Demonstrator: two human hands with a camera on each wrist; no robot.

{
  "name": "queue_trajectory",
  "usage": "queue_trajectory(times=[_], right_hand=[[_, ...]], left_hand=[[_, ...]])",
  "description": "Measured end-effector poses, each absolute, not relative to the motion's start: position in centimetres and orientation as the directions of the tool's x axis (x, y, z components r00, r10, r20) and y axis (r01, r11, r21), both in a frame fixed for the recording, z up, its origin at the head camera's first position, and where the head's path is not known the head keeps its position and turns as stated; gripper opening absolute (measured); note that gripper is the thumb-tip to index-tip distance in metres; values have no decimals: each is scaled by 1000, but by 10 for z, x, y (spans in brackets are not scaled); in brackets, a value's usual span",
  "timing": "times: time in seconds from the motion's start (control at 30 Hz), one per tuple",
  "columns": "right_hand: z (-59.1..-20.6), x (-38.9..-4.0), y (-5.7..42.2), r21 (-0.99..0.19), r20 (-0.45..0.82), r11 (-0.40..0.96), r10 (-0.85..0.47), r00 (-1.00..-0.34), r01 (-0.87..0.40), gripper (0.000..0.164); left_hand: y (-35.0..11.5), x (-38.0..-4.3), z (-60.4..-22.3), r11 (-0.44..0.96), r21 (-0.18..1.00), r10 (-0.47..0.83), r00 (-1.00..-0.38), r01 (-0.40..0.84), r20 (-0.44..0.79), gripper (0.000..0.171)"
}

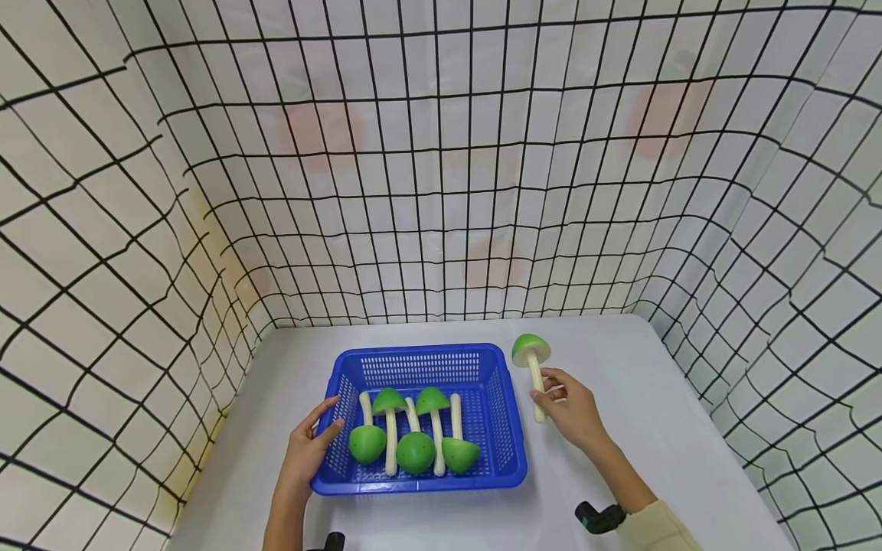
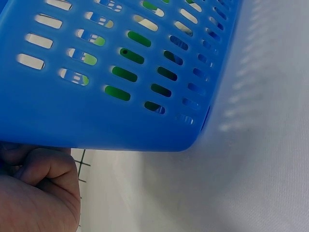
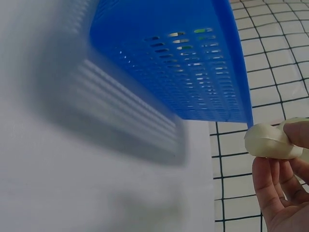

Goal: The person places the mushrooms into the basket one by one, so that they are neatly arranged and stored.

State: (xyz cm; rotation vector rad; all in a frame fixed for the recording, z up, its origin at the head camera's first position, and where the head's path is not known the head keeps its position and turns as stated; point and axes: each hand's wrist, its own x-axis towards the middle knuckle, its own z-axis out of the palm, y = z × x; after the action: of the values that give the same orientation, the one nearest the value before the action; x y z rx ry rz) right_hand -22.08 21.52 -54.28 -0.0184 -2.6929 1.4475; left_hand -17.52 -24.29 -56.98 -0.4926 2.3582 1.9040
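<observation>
A blue plastic basket (image 1: 510,428) holds several toy mushrooms with green caps and pale stems, laid side by side in alternating directions; one mushroom (image 1: 416,453) lies in the middle. My left hand (image 1: 306,448) grips the basket's left rim, and the left wrist view shows its curled fingers (image 2: 46,169) at the basket's edge. To the right of the basket, my right hand (image 1: 568,405) pinches another green-capped mushroom (image 1: 535,375) by its stem, cap pointing up and away. In the right wrist view, the stem's rounded end (image 3: 270,141) sits between thumb and fingers.
The basket stands on a white table (image 1: 620,360). White walls with a black grid (image 1: 441,168) enclose the table at the back and on both sides. A black wrist device (image 1: 598,518) sits at the right sleeve.
</observation>
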Motion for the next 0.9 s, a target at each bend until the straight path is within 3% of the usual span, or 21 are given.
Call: queue_trajectory(times=[0.9], right_hand=[[-519,-216,175,-875,45,482,-8,-999,-43,49]], left_hand=[[-244,-175,-572,168,943,-204,-946,-287,-252,55]])
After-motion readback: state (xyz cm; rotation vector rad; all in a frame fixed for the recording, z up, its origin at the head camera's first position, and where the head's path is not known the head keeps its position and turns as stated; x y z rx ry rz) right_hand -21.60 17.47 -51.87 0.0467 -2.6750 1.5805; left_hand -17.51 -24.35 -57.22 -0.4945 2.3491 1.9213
